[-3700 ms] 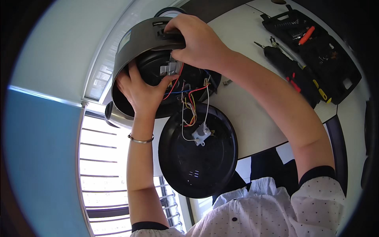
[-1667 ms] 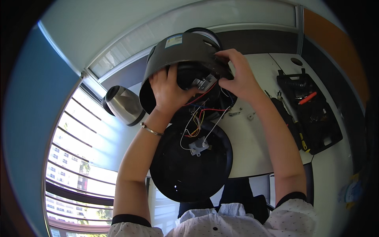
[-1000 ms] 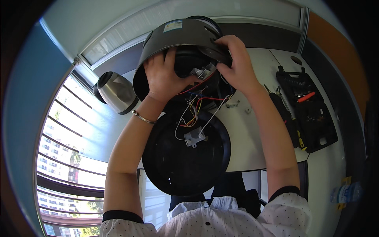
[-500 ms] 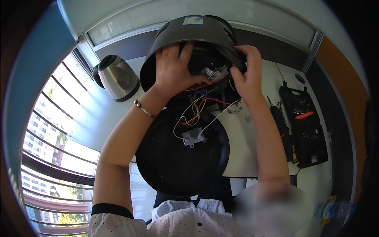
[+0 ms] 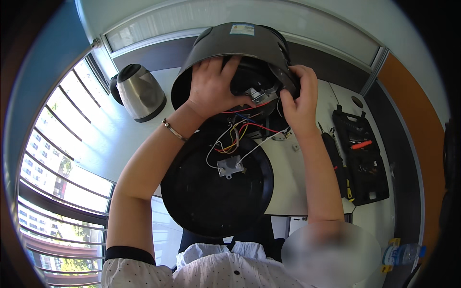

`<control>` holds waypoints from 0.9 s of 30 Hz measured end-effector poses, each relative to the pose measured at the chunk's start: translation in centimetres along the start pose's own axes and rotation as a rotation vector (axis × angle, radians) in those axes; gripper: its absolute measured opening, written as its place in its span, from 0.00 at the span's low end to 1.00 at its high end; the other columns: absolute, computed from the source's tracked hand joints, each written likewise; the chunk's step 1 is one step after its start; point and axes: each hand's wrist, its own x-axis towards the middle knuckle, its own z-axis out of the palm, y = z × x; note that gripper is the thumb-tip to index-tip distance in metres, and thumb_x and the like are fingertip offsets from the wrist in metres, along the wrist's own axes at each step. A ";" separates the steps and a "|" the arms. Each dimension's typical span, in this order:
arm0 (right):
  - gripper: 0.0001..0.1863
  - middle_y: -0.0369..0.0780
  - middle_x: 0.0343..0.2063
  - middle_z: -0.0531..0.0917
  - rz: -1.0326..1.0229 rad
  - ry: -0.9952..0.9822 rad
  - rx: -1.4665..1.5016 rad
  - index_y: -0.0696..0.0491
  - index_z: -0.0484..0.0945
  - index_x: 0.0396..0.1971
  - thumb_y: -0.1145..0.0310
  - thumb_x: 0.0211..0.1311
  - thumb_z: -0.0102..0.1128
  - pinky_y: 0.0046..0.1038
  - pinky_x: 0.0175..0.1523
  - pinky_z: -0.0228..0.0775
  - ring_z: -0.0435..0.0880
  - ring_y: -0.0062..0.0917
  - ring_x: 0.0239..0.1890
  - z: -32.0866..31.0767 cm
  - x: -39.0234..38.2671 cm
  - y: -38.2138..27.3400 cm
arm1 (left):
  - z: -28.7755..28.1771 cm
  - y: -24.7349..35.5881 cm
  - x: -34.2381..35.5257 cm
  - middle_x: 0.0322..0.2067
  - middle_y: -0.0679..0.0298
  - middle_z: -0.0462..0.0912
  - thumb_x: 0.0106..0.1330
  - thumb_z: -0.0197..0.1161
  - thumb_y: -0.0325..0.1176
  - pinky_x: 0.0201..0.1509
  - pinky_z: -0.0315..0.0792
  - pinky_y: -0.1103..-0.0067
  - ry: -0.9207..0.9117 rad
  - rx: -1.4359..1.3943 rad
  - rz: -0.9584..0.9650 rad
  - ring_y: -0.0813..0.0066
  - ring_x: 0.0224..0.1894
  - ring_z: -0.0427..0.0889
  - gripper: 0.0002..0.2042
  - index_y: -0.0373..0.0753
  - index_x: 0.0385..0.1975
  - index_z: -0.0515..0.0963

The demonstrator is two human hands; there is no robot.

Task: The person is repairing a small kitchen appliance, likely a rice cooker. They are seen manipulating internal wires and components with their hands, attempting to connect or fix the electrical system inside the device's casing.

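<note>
Dark housing (image 5: 229, 44): being held tipped at the far side of the counter (image 5: 288, 189), open end being turned toward the near side.
Left hand (image 5: 211, 91): being held inside the housing, thumb being placed at the metal bracket (image 5: 264, 95); fingertips being partly hidden, grip state cannot be told.
Right hand (image 5: 301, 100): grip being clamped on the housing's right rim, between thumb and fingers.
Wires (image 5: 236, 138): being strung from the housing to the pale block (image 5: 231, 166).
Round black cover (image 5: 216, 197): being positioned near of the housing, block being carried on it.
Kettle (image 5: 140, 93): being stood left of the housing.
Tool case (image 5: 372, 180): being laid open at right.
</note>
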 end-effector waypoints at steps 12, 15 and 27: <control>0.22 0.46 0.39 0.75 0.099 0.049 -0.170 0.59 0.71 0.40 0.77 0.37 0.58 0.37 0.49 0.65 0.73 0.42 0.43 -2.1 -1.7 -3.6 | -1.3 1.3 0.2 0.52 0.53 0.67 0.29 0.73 0.57 0.59 0.57 0.57 -0.041 -0.118 0.070 0.49 0.56 0.65 0.47 0.45 0.56 0.68; 0.22 0.46 0.39 0.75 0.065 0.067 -0.202 0.59 0.71 0.40 0.77 0.38 0.58 0.37 0.48 0.66 0.73 0.42 0.42 -2.1 -1.9 -3.3 | -1.3 1.7 0.1 0.53 0.53 0.66 0.30 0.73 0.57 0.59 0.56 0.56 -0.042 -0.105 0.061 0.50 0.58 0.63 0.47 0.46 0.57 0.68; 0.20 0.46 0.38 0.75 0.041 0.091 -0.276 0.59 0.71 0.40 0.75 0.41 0.58 0.37 0.46 0.67 0.74 0.42 0.40 -1.4 -2.0 -3.2 | -1.8 2.7 -1.3 0.53 0.52 0.65 0.33 0.72 0.48 0.60 0.54 0.57 0.017 -0.026 0.005 0.52 0.57 0.64 0.43 0.47 0.57 0.68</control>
